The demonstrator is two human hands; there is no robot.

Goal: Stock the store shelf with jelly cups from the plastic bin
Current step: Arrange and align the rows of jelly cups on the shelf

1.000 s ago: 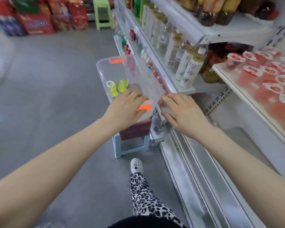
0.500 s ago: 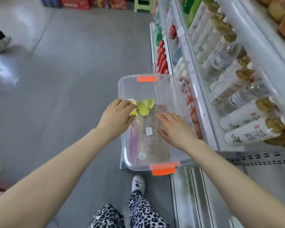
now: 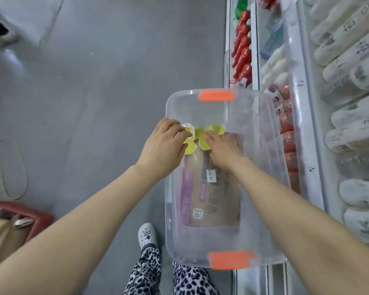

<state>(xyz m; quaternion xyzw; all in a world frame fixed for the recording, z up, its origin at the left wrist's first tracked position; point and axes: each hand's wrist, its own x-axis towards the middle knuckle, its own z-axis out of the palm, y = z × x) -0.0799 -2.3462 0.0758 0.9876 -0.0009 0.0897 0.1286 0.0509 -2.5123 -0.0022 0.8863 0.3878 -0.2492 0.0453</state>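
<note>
Yellow-green jelly cups (image 3: 216,129) are sitting clustered at the far left of the clear plastic bin (image 3: 168,209). The left hand (image 3: 162,145) is curling its fingers around one of them. The right hand (image 3: 222,149) is touching another, though I cannot tell its grip. The store shelf (image 3: 303,60) is standing just right of the bin.

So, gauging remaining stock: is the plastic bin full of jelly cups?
No, only a few yellow-green jelly cups sit in the plastic bin.
</note>
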